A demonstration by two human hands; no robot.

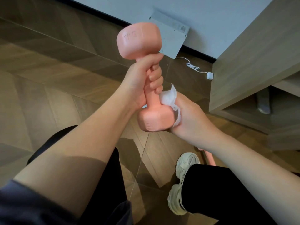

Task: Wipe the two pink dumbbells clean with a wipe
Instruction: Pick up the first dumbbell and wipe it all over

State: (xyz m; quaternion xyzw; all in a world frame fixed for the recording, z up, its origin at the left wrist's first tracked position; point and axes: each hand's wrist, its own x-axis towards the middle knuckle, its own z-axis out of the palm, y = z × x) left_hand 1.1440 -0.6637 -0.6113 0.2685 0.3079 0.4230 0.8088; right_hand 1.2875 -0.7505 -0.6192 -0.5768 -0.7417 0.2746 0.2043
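Wiping the lower head goes best, I judge, if the left hand (142, 82), fingers curled round the handle, slowly turns the pink dumbbell (139, 39) held above the floor (48, 78) while the right hand (190, 116) clasps the white wipe (168, 96) against each face.

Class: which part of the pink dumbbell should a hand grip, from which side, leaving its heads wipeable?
The dumbbell stands near upright: wrap its slim handle from the left, as the left hand does. Both heads stay free; the right hand presses the wipe on the lower one.
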